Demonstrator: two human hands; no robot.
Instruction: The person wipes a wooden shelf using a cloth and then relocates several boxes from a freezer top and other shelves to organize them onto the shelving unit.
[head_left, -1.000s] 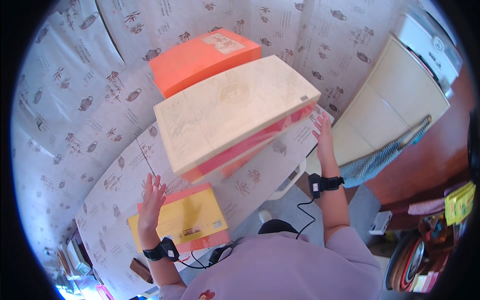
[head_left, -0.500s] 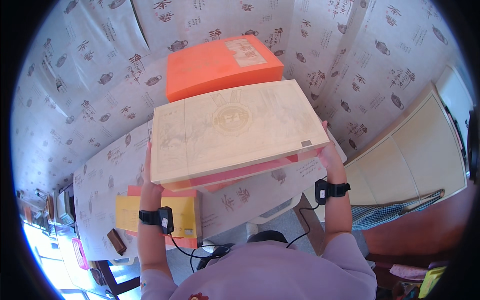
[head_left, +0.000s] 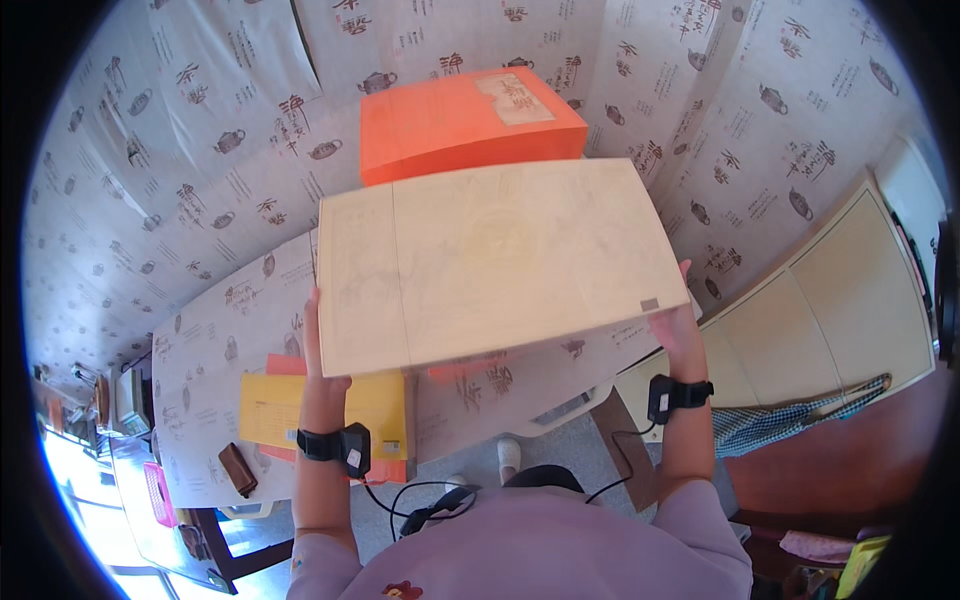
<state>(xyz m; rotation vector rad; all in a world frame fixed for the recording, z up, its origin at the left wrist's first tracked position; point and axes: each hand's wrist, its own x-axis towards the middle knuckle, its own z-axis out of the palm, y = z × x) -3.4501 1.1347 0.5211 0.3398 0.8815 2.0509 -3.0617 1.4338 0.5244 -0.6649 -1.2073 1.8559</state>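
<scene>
Both hands hold up a wide, flat cream-coloured box (head_left: 470, 270), gripping it by its two short ends. My left hand (head_left: 318, 345) is closed on the left end near its front corner, the thumb low. At the right front corner, my right hand (head_left: 678, 318) grips from the side and below, its fingers partly hidden. The box is raised above the table, its broad pale face toward me, with a small dark patch near the right corner. Behind it is a large orange box (head_left: 460, 125) with a pale label, its lower part covered from view.
On the left of the table (head_left: 200, 330) lie a yellow box (head_left: 270, 410) over orange pieces and a brown oblong case (head_left: 237, 470). A pale cabinet (head_left: 850, 290) stands at right with a checked cloth (head_left: 770, 425). Cables hang from both wrist straps.
The cream box has tilted so its broad face turns more toward me, and its pinkish front side has gone out of sight. Both hands still grip it. The view has shifted slightly.
</scene>
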